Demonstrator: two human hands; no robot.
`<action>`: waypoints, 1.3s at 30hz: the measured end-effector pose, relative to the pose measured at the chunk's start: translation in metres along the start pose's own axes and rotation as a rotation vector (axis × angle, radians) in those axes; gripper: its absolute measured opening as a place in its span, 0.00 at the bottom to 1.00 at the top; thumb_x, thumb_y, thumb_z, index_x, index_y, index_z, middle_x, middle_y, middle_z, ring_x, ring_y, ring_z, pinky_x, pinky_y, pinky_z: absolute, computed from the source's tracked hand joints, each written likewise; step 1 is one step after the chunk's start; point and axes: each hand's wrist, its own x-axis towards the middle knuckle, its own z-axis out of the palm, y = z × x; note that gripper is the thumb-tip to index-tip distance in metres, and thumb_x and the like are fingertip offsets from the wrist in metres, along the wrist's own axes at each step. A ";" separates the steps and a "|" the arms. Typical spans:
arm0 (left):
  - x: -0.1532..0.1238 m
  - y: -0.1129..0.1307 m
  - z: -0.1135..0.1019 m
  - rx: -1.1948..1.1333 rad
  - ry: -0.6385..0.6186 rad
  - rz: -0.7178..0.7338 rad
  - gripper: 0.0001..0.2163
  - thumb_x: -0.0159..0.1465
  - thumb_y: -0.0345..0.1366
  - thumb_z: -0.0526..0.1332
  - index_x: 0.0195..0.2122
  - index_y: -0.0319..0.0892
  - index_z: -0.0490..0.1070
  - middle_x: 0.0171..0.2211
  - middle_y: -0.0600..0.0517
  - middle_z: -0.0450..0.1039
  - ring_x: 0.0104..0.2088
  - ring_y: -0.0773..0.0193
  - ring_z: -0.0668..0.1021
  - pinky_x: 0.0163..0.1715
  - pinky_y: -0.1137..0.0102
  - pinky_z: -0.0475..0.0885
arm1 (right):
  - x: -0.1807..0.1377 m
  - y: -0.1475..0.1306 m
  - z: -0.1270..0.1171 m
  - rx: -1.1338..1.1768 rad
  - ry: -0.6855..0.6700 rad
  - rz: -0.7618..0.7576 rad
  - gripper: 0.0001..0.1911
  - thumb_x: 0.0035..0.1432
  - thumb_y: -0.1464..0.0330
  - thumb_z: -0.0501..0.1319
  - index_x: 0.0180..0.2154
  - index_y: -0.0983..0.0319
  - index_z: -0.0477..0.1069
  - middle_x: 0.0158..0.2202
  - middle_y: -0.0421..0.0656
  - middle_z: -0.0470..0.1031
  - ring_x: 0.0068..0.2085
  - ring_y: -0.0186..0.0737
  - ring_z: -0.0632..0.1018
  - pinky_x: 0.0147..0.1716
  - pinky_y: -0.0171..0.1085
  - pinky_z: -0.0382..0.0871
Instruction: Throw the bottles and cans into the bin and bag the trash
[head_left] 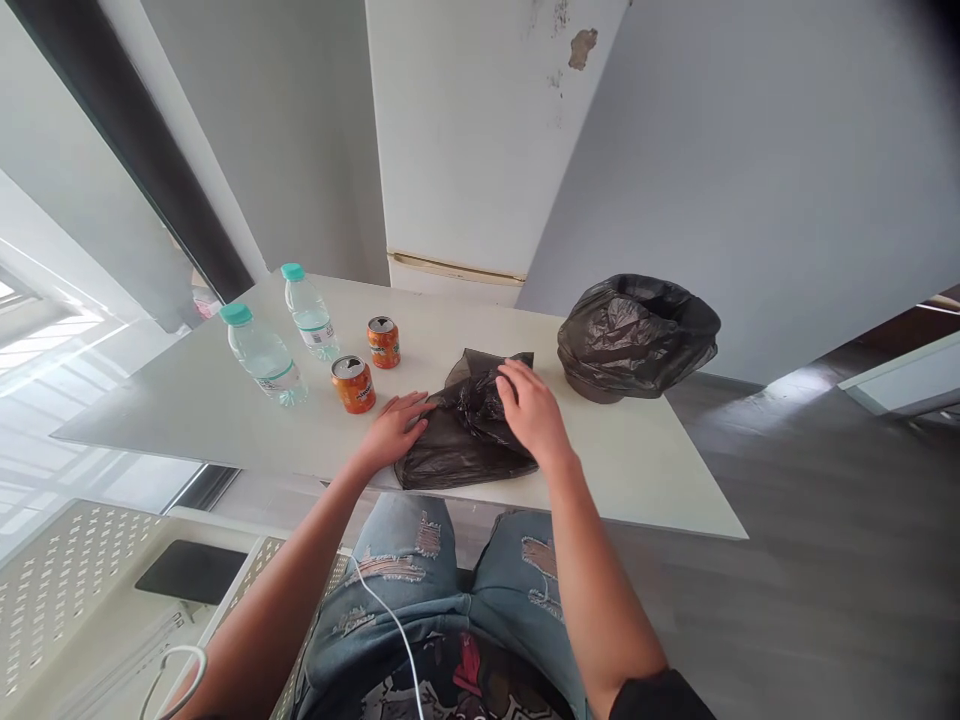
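A crumpled black plastic bag [457, 445] lies on the white table [645, 460] near its front edge. My left hand [394, 430] rests flat on the bag's left edge, fingers spread. My right hand [531, 408] presses on the bag's upper right part, fingers curled over the bunched plastic. Two orange drink cans [353, 384] [383, 341] stand just left of my left hand. Two clear water bottles with teal caps [262, 355] [309, 312] stand further left.
A bin lined with a black bag [636, 335] stands at the table's back right. A white fridge [472, 140] is behind the table. Grey floor lies to the right, and a white perforated bench [67, 590] sits at lower left.
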 end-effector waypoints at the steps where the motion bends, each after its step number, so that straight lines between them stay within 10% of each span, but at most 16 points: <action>1: 0.000 -0.001 0.000 0.000 0.000 0.001 0.20 0.74 0.42 0.54 0.64 0.50 0.75 0.71 0.49 0.68 0.72 0.53 0.68 0.74 0.49 0.58 | 0.008 0.008 -0.002 -0.050 -0.035 -0.005 0.33 0.78 0.50 0.44 0.69 0.61 0.69 0.73 0.50 0.64 0.76 0.51 0.61 0.75 0.53 0.54; 7: 0.001 -0.001 0.001 -0.001 0.012 0.004 0.20 0.74 0.39 0.54 0.63 0.49 0.75 0.70 0.48 0.69 0.71 0.52 0.69 0.74 0.48 0.59 | 0.029 0.045 0.056 -0.365 -0.375 0.064 0.41 0.74 0.42 0.44 0.77 0.56 0.51 0.80 0.46 0.41 0.80 0.59 0.45 0.75 0.65 0.40; 15: 0.002 0.000 0.001 -0.018 0.022 -0.007 0.20 0.74 0.41 0.54 0.64 0.49 0.74 0.70 0.47 0.69 0.70 0.51 0.70 0.73 0.47 0.59 | 0.021 0.061 0.089 -0.464 -0.292 0.042 0.40 0.75 0.43 0.43 0.77 0.56 0.51 0.80 0.47 0.45 0.79 0.59 0.49 0.75 0.66 0.43; 21: -0.003 0.004 -0.006 -0.178 0.137 0.064 0.17 0.76 0.40 0.54 0.60 0.46 0.74 0.66 0.44 0.72 0.66 0.54 0.74 0.68 0.54 0.68 | 0.020 0.039 0.053 -0.317 -0.070 -0.015 0.34 0.77 0.50 0.48 0.75 0.58 0.57 0.78 0.50 0.52 0.78 0.61 0.53 0.72 0.71 0.45; 25: -0.008 0.013 -0.011 -0.170 0.237 0.134 0.13 0.76 0.38 0.54 0.53 0.45 0.77 0.55 0.45 0.76 0.57 0.56 0.78 0.61 0.59 0.72 | 0.004 0.022 -0.001 -0.128 0.245 -0.094 0.24 0.77 0.58 0.49 0.62 0.62 0.72 0.62 0.54 0.76 0.65 0.53 0.74 0.67 0.58 0.65; 28: -0.012 0.020 -0.013 -0.130 0.249 0.168 0.12 0.77 0.37 0.54 0.49 0.45 0.78 0.49 0.46 0.76 0.52 0.57 0.79 0.56 0.61 0.74 | -0.023 0.018 -0.020 -0.049 0.050 -0.171 0.18 0.76 0.59 0.54 0.56 0.59 0.77 0.52 0.50 0.81 0.54 0.51 0.80 0.57 0.52 0.76; 35: -0.064 0.028 -0.016 0.116 -0.017 0.271 0.21 0.68 0.44 0.68 0.61 0.49 0.73 0.57 0.45 0.76 0.56 0.49 0.77 0.58 0.53 0.71 | -0.121 0.034 0.007 -0.124 -0.250 -0.276 0.33 0.68 0.55 0.66 0.70 0.55 0.65 0.68 0.50 0.70 0.67 0.59 0.72 0.64 0.61 0.72; 39: -0.101 0.031 -0.022 0.204 -0.085 0.328 0.24 0.66 0.26 0.63 0.63 0.51 0.72 0.59 0.47 0.77 0.55 0.50 0.77 0.57 0.51 0.72 | -0.155 0.042 0.008 -0.101 -0.296 -0.344 0.35 0.68 0.67 0.66 0.72 0.52 0.61 0.67 0.47 0.73 0.66 0.56 0.73 0.66 0.61 0.71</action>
